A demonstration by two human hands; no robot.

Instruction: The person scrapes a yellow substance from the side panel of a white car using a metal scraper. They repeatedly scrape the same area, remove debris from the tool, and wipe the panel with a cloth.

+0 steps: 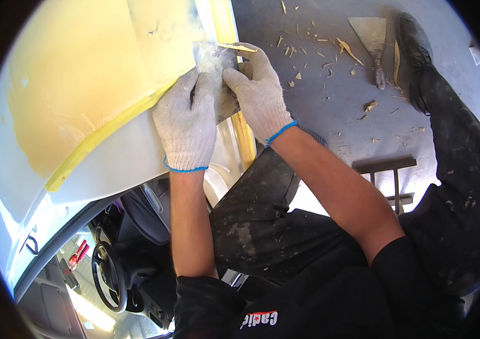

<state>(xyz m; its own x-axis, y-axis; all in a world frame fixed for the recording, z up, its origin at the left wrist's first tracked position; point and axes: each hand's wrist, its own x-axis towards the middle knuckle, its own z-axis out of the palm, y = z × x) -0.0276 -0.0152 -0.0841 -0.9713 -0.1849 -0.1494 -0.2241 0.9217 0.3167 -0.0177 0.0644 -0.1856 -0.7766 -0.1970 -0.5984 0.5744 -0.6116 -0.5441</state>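
A flat grey plate with pale smears (208,61) is held between my two gloved hands, beside the edge of a yellow-coated car panel (104,68). My left hand (188,127) grips its near left side, fingers partly hidden. My right hand (259,93) is closed around its right side, thumb against the plate. A thin yellow strip (239,47) sticks out at the plate's far edge by my right fingertips; whether it is tape or filler I cannot tell. Both gloves are off-white knit with blue cuffs.
Yellow masking tape (110,127) follows the panel's lower edge. A broad scraper (371,42) and scattered yellowish scraps (350,51) lie on the grey floor. Near my legs is a small dark metal stand (385,165). The car interior with a steering wheel (104,277) shows lower left.
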